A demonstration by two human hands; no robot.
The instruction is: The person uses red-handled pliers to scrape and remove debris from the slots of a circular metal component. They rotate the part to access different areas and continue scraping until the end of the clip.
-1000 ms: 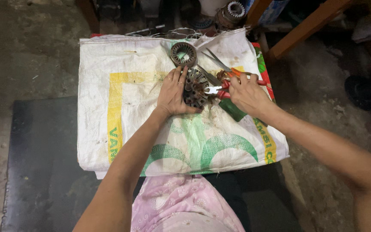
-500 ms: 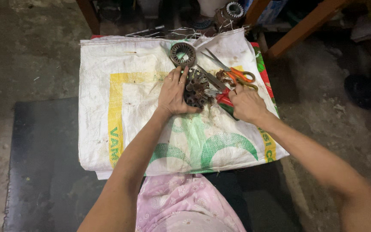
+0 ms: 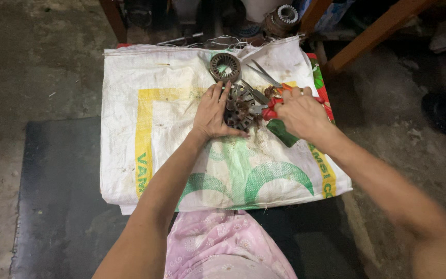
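A dark, rusty slotted metal ring [image 3: 239, 107] lies flat on the white sack, red-handled pliers [image 3: 267, 110] touching its right edge.

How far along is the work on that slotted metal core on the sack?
Partly done, it seems: brown wire scraps litter the sack. Left hand steadies the slotted core; right hand works red-handled pliers at its edge. A second ring core lies beyond, untouched.
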